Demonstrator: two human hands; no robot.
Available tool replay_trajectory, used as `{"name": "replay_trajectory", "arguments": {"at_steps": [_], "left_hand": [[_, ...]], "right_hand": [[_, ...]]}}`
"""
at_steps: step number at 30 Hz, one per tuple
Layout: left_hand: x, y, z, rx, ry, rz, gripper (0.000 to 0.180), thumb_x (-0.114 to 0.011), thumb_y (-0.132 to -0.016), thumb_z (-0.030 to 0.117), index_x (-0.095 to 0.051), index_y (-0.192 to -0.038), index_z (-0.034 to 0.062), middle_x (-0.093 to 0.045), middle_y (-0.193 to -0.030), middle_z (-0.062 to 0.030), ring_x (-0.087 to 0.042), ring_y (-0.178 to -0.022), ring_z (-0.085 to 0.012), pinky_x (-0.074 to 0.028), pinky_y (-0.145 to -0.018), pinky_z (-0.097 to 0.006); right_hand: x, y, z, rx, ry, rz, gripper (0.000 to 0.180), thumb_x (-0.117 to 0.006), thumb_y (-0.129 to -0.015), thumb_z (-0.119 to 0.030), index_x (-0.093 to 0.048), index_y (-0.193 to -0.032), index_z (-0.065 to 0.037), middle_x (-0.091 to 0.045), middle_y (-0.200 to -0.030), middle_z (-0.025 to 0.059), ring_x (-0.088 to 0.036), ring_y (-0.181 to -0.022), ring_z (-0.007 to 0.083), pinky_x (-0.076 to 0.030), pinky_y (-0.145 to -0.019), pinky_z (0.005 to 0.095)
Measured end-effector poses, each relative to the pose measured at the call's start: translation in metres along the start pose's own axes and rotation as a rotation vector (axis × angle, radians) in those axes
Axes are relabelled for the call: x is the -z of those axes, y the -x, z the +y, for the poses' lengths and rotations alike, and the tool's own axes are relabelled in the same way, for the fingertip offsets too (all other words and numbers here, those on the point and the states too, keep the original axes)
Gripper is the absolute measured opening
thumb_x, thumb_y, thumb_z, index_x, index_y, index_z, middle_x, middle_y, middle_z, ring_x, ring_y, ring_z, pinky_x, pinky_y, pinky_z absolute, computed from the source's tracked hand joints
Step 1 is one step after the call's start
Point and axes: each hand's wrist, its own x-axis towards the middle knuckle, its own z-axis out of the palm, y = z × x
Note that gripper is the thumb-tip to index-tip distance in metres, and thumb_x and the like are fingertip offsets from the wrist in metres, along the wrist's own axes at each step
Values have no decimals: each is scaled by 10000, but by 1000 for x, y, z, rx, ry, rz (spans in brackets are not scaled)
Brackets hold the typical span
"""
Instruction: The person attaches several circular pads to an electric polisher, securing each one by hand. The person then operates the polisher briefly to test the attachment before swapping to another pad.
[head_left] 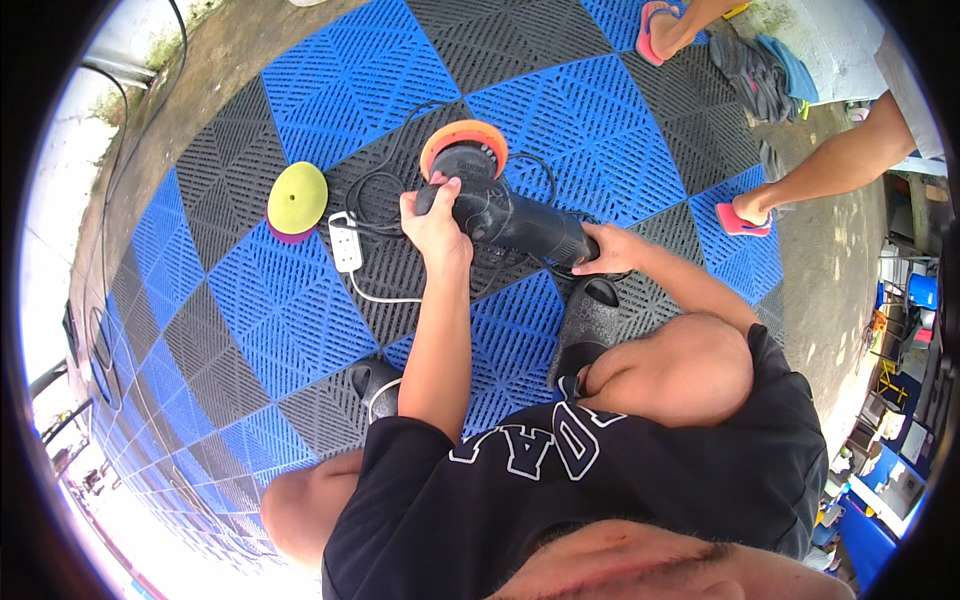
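A black car polisher with an orange pad is held up between my two hands, over the floor mat. My left hand is closed around the handle by the polisher's head. At the other end, my right hand grips the rear of the body, its fingers partly hidden beneath. A yellow-green polishing pad lies left of the tool, on top of a purple pad. Close to these sits a white power strip with a black plug in it.
Blue and black slatted tiles cover the floor. A black cord loops beside the tool. Another person's feet in pink flip-flops stand at the right. Dark cloths lie by the far wall. Shelves with clutter line the right edge.
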Motion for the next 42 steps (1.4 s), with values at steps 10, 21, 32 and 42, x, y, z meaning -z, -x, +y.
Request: {"name": "replay_trajectory", "arguments": {"at_steps": [10,21,32,42], "left_hand": [[-30,-15,16,92,-65,-6,424,-787,-759,-34,-578,-1128,-51,-676,-1007,-155,-701,-862,-282,-593,-810,-439],[-25,-22,9,175,-28,59,250,-780,-793,8,-660,-1005,-47,-708,-1011,-165,-723,-874,-300,-628,-785,-450],[-55,-7,-4,191,-72,1,433,-813,-767,-11,-548,-1108,-45,-673,-1018,-182,-719,-854,-316,-627,-758,-485],[-100,-26,-50,232,-231,-101,846,-833,-747,9,-319,-1403,-132,-608,-1200,-246,-685,-994,-330,-598,-847,-481]], "right_hand": [[-1,18,-4,93,-252,68,647,-820,-802,-438,-630,-1181,51,-713,-1033,238,-696,-957,349,-524,-847,439],[-8,30,-13,-25,-173,176,772,-806,-747,-616,-634,-1213,-24,-728,-982,221,-709,-945,404,-533,-834,489],[-12,42,-10,-175,-97,231,854,-848,-693,-615,-614,-1251,-12,-718,-964,238,-694,-949,432,-537,-890,486],[-39,43,38,-125,-168,441,693,-459,-991,-652,-642,-1084,11,-681,-842,304,-672,-872,499,-522,-800,568]]}}
